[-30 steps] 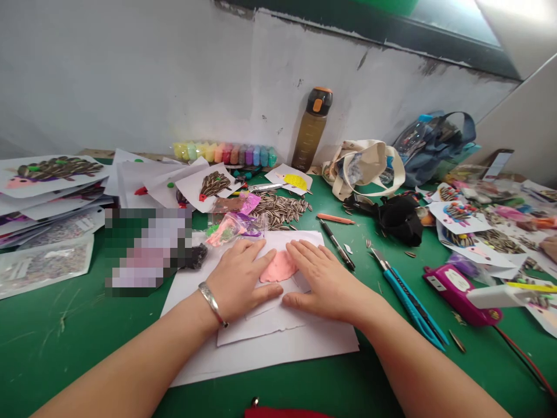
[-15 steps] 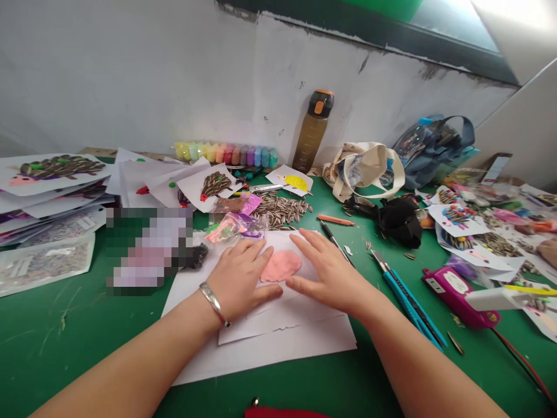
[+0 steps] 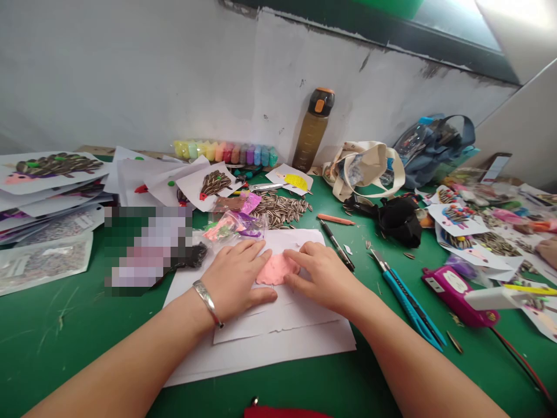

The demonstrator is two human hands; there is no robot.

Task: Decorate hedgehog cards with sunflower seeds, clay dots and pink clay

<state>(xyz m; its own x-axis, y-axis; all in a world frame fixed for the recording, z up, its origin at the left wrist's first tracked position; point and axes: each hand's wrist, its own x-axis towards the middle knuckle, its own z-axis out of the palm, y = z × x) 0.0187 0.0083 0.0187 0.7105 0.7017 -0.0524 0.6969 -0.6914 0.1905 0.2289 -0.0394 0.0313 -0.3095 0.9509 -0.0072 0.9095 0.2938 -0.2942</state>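
Observation:
A flat, roundish piece of pink modelling clay (image 3: 276,270) lies on a white paper sheet (image 3: 278,313), with more paper beneath. My left hand (image 3: 239,273) rests flat on the sheet, fingers stretched out and fingertips beside the clay's left edge. From the other side, my right hand (image 3: 324,271) reaches over the clay's right edge. Its index finger and thumb touch the clay there, with a gap between them, and the other fingers are bent. Just behind the paper are a pile of sunflower seeds (image 3: 282,210) and plastic packets of coloured clay (image 3: 235,225).
To the right lie a black pen (image 3: 337,245), an orange pen (image 3: 336,219), blue-handled tools (image 3: 409,305) and a magenta glue gun (image 3: 459,296). A bottle (image 3: 311,130) stands by the wall. Seed-covered pictures (image 3: 56,167) are stacked at left. Part of another person's hand (image 3: 547,251) shows at far right.
My right hand has shifted left, its fingers more bent and now over the clay's right edge. My left hand and the upper sheet have slid slightly left.

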